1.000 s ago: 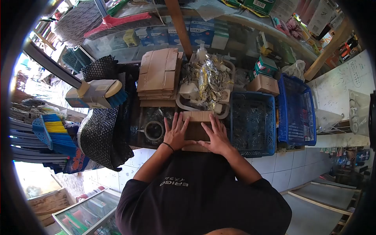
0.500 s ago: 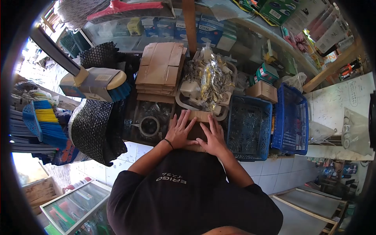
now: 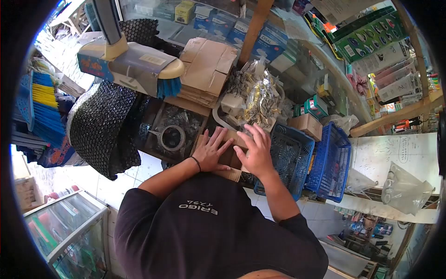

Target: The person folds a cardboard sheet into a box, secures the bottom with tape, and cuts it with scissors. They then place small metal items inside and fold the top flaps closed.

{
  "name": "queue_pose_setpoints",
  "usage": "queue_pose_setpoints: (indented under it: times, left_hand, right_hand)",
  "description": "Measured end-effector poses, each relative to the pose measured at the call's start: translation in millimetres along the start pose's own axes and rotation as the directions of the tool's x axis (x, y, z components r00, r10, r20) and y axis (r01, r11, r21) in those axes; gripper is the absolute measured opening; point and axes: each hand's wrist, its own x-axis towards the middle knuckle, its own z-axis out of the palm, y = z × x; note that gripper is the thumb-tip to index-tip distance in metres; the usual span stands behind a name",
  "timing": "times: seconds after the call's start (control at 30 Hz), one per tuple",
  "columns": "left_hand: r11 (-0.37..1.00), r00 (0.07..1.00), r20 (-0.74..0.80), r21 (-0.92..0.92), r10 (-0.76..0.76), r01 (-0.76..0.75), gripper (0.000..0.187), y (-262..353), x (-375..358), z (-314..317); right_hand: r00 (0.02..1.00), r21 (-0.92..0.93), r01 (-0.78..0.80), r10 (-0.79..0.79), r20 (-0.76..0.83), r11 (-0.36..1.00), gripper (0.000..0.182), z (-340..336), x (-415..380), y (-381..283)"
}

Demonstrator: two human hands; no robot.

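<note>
My left hand [image 3: 211, 151] lies with fingers spread on a brown cardboard piece [image 3: 231, 136] close in front of my body. A dark band circles that wrist. On the other side, my right hand [image 3: 255, 151] is open, its fingers apart and slightly bent over the cardboard's right edge, with nothing in its grasp. Part of the cardboard is hidden beneath the hands. Just beyond them stands a whitish tray [image 3: 223, 120] heaped with small metallic and yellowish pieces in clear plastic. A stack of flattened cardboard [image 3: 206, 65] rests behind and to the left.
Left of my hands, a grey ring [image 3: 171, 138] lies in a wooden compartment with clear plastic. Two blue baskets [image 3: 290, 156] stand at right. Black bubble wrap [image 3: 102, 128] hangs at left, below a broom head [image 3: 123, 63]. A glass case [image 3: 69, 232] stands lower left.
My right hand has lifted and shifted a little off the cardboard, its fingers now bent. The left hand stays on the cardboard. The camera view has turned, tilting the scene.
</note>
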Motion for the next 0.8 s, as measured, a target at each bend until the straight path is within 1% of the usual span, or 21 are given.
queue_pose_setpoints:
  times: [0.07, 0.2, 0.3, 0.47, 0.57, 0.6, 0.7, 0.8]
  left_hand:
    - [1.0, 1.0, 0.009, -0.003, -0.006, 0.006, 0.101, -1, 0, 1]
    - [1.0, 1.0, -0.006, -0.019, -0.011, 0.01, 0.1, -2, 0, 4]
    - [1.0, 1.0, -0.006, -0.019, -0.014, 0.014, 0.1, -2, 0, 5]
    - [1.0, 1.0, 0.008, 0.004, -0.027, 0.027, 0.101, 1, 0, 5]
    - [1.0, 1.0, -0.005, 0.002, -0.022, 0.022, 0.101, 0, -1, 8]
    - [1.0, 1.0, -0.012, -0.011, -0.018, 0.018, 0.101, 0, -1, 8]
    - [1.0, 1.0, -0.012, -0.011, -0.021, 0.021, 0.101, 0, -1, 7]
    - [0.999, 1.0, -0.014, -0.028, -0.021, 0.021, 0.101, 1, -1, 5]
  right_hand:
    - [0.997, -0.038, 0.063, -0.062, 0.037, 0.997, 0.043, -6, 18, 2]
    - [0.983, -0.092, 0.125, -0.11, 0.148, 0.988, 0.044, -10, 57, 8]
    - [0.971, -0.145, 0.147, -0.115, 0.21, 0.978, 0.045, 1, 85, 14]
    - [0.953, -0.228, 0.131, -0.059, 0.299, 0.965, 0.042, 31, 128, 21]
    - [0.911, -0.278, 0.069, 0.053, 0.409, 0.958, 0.042, 42, 143, 28]
    - [0.895, -0.322, 0.089, 0.066, 0.442, 0.942, 0.043, 43, 145, 28]
    - [0.862, -0.355, 0.081, 0.113, 0.494, 0.931, 0.044, 46, 148, 32]
    - [0.888, -0.361, 0.086, 0.093, 0.451, 0.929, 0.043, 45, 144, 34]
